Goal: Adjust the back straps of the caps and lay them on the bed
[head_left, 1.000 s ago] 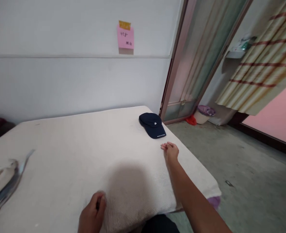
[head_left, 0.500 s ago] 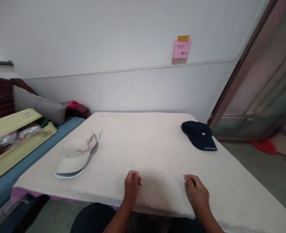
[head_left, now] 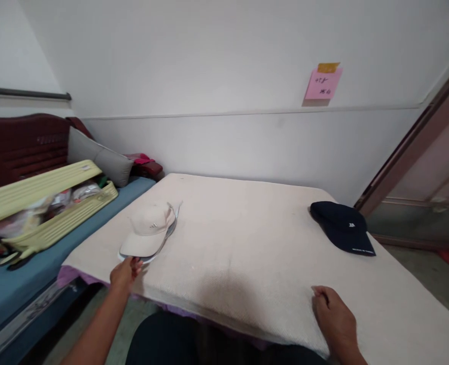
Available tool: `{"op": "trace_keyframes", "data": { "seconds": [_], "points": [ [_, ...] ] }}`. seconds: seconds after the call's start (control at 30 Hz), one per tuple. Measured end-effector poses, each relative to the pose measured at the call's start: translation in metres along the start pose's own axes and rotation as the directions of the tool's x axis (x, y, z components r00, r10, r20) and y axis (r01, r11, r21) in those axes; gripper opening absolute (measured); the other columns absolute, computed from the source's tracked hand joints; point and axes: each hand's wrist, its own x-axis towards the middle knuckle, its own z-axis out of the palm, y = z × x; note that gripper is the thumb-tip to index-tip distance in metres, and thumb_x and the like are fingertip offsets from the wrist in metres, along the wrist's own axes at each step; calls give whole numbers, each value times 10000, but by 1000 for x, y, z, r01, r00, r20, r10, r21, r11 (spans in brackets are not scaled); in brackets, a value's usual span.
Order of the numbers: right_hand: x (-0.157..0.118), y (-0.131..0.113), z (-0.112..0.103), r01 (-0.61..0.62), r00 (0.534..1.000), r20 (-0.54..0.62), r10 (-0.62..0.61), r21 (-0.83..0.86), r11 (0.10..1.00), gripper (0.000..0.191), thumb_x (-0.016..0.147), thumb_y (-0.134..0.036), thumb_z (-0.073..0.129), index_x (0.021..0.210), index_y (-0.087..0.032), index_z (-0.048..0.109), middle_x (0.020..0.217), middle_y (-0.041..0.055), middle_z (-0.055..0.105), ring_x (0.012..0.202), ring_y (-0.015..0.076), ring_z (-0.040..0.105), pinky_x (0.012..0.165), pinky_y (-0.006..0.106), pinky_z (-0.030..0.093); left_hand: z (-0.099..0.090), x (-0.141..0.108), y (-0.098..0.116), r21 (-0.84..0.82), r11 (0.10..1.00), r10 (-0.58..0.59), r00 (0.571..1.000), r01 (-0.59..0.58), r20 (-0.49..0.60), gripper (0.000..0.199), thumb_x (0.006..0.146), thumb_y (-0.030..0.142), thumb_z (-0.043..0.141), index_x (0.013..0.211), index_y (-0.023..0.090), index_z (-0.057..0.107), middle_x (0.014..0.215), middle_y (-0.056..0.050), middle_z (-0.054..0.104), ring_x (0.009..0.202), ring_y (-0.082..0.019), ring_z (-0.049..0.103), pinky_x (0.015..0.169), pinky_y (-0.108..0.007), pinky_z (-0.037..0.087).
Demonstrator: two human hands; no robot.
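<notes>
Stacked caps lie at the left of the cream-covered table (head_left: 247, 223), a cream cap (head_left: 144, 243) on top and grey and pale brims showing beneath it. My left hand (head_left: 126, 271) is at the front edge of these brims, fingers curled; whether it grips a brim is too small to tell. My right hand (head_left: 334, 317) rests loosely closed over the table's front right, holding nothing visible. Beyond it, a navy cap (head_left: 342, 225) sits near the right edge, its brim toward the front right.
On the left, a blue surface (head_left: 53, 258) bears a yellow-green open case (head_left: 75, 215) with bagged items and a grey pillow (head_left: 102, 157). A pink note (head_left: 323, 83) is taped to the wall behind the table. A framed door stands at the right.
My left hand has moved left from the table's front middle to the brims of the stacked caps. The view has turned left. My right hand keeps its closed shape.
</notes>
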Motion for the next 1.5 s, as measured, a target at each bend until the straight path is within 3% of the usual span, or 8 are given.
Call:
{"op": "trace_keyframes", "data": {
  "seconds": [0.37, 0.6, 0.8, 1.03, 1.17, 1.3, 1.4, 1.5],
  "points": [
    [0, -3, 2, 22, 998, -58, -21, 14, 1000, 292, 730, -364, 427, 892, -210, 615, 925, 86, 700, 832, 283, 637, 741, 371, 454, 22, 6, 28, -165, 963, -178, 961, 215, 210, 290, 887, 287, 579, 1148, 161, 574, 1106, -75, 623, 873, -189, 635, 717, -372, 555],
    [-1, -2, 2, 11, 999, -54, -8, 58, 998, 293, 750, -362, 425, 903, -206, 621, 941, 77, 694, 844, 263, 627, 754, 354, 443, 37, -9, 67, -381, 886, -81, 897, 265, 434, 134, 921, 233, 524, 841, 137, 571, 666, 51, 534, 462, -50, 473, 390, -161, 400],
    [-4, -5, 0, -7, 999, -51, 14, 141, 990, 287, 728, -359, 444, 890, -205, 623, 932, 76, 679, 871, 269, 604, 797, 366, 418, 46, -66, 75, -469, 843, 52, 828, 263, 559, 217, 925, 104, 418, 730, 186, 466, 564, 65, 450, 480, -51, 495, 419, -119, 413],
    [-4, -17, -4, -103, 991, -40, 126, 368, 924, 244, 630, -377, 525, 770, -213, 639, 820, 65, 669, 831, 282, 574, 773, 388, 406, 37, -163, 12, -394, 869, -7, 804, 299, 595, 177, 737, 115, 682, 716, 184, 521, 556, 80, 482, 418, -46, 447, 365, -146, 374],
    [-32, -43, -1, -200, 978, 79, 192, 600, 775, 282, 632, -454, 583, 731, -193, 625, 753, 76, 674, 738, 249, 598, 659, 350, 447, 29, -207, -33, -335, 878, -91, 806, 343, 585, 238, 648, 136, 781, 737, 203, 571, 585, 95, 571, 432, -43, 495, 398, -154, 423],
    [-94, -87, -4, -309, 943, 323, 80, 759, 573, 418, 708, -565, 622, 818, -164, 669, 734, 95, 697, 643, 222, 633, 577, 330, 468, 19, -239, -65, -224, 891, -210, 796, 395, 568, 272, 597, 150, 826, 762, 215, 621, 710, 48, 693, 545, -89, 606, 512, -199, 520],
    [-129, -121, -18, -492, 840, 526, -132, 842, 220, 426, 803, -558, 600, 956, -167, 673, 885, 118, 717, 788, 219, 662, 697, 338, 478, 9, -254, -82, -115, 901, -283, 767, 419, 576, 335, 532, 185, 874, 777, 218, 648, 702, 40, 704, 482, -72, 563, 454, -182, 488],
    [-133, -143, -39, -573, 780, 551, -297, 820, 17, 446, 821, -575, 581, 1009, -180, 667, 920, 99, 719, 845, 211, 657, 777, 346, 464, -6, -261, -100, 13, 913, -325, 708, 408, 627, 323, 501, 251, 895, 719, 197, 663, 536, 48, 630, 398, -59, 495, 372, -165, 420]
  ]
}}
